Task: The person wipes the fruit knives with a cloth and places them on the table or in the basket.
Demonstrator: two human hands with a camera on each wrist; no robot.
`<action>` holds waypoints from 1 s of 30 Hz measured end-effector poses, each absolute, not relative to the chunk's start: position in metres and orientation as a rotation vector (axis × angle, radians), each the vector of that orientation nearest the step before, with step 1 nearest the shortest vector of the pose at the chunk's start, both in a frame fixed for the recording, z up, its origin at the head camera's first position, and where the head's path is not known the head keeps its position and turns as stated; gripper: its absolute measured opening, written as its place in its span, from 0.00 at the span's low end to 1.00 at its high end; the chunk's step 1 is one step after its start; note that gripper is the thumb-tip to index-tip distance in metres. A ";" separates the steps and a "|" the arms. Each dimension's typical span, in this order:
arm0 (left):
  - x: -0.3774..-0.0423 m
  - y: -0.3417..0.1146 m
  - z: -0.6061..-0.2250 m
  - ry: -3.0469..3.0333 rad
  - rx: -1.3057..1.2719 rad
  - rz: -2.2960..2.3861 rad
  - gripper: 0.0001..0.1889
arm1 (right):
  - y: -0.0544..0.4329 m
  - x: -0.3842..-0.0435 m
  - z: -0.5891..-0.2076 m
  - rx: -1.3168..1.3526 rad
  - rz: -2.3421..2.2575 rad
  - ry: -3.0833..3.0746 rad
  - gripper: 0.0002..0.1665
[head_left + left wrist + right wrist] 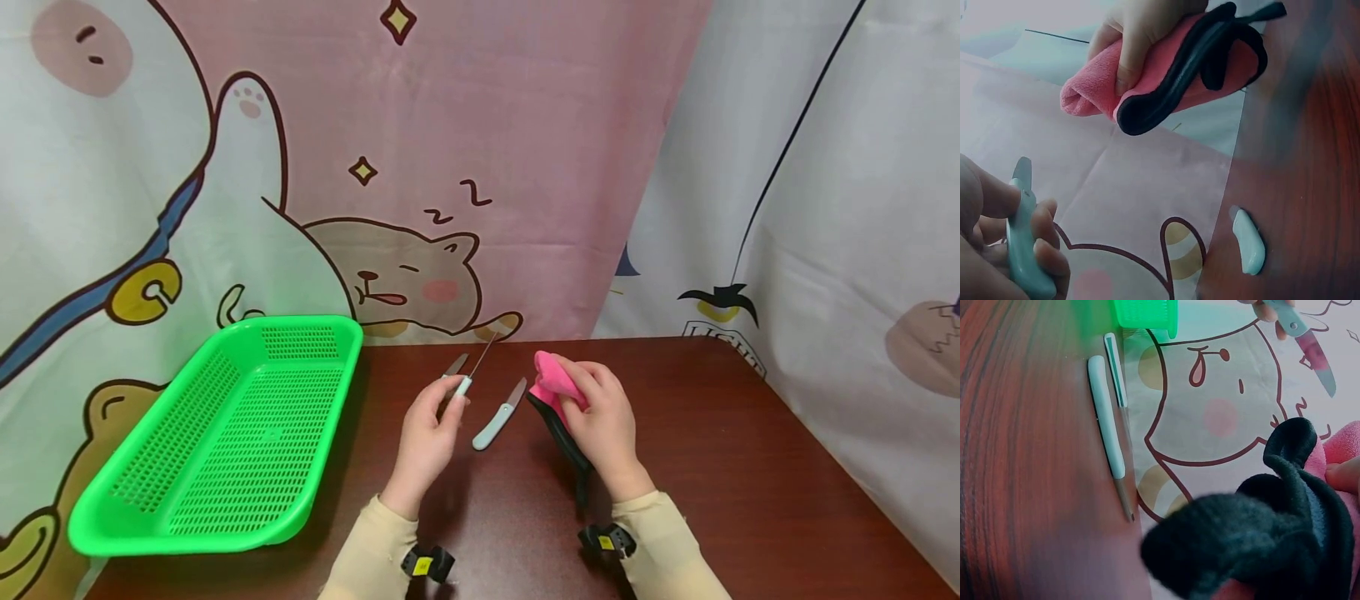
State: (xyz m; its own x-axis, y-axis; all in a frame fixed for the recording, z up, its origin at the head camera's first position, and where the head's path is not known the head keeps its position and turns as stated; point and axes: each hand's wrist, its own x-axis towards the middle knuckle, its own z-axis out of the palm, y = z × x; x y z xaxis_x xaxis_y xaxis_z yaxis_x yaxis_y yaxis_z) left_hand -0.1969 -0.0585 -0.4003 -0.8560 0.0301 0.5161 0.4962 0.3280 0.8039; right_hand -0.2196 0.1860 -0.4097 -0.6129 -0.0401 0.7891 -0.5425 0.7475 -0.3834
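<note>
My left hand [429,429] pinches a small knife [1025,244] by its pale mint handle, the blade pointing up and away. My right hand [603,417] grips a bunched pink cloth [557,379] with black trim [1172,87], held above the table to the right of the knife. Between the hands, a second knife [492,425] with a pale handle lies on the table, its blade pointing away. A third knife [1116,369] lies farther left, partly hidden behind my left hand in the head view.
A bright green perforated basket [341,417] stands at the left of the brown table [720,467]. Behind the table hangs a curtain [525,167] with cartoon animals, close along the back edge. Each wrist wears a small black camera mount [429,564].
</note>
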 end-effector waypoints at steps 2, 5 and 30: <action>-0.197 -0.058 -0.401 -2.162 -0.478 -1.427 0.13 | 0.186 -0.220 -0.410 0.433 0.783 -2.132 0.32; -0.197 -0.058 -0.400 -2.129 -0.496 -1.267 0.14 | 0.185 -0.220 -0.410 0.429 0.785 -2.136 0.31; -0.196 -0.059 -0.394 -1.987 -0.533 -0.492 0.18 | 0.176 -0.215 -0.404 0.466 0.806 -2.059 0.33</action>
State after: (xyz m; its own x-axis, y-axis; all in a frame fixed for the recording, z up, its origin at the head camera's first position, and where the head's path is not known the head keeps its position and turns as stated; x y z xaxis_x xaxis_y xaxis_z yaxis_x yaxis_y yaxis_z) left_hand -0.1956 -0.0595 -0.3938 -0.4218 0.1603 0.8924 0.5582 0.8215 0.1163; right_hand -0.2147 0.1762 -0.4040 -0.5657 -0.0321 0.8240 -0.5829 0.7223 -0.3721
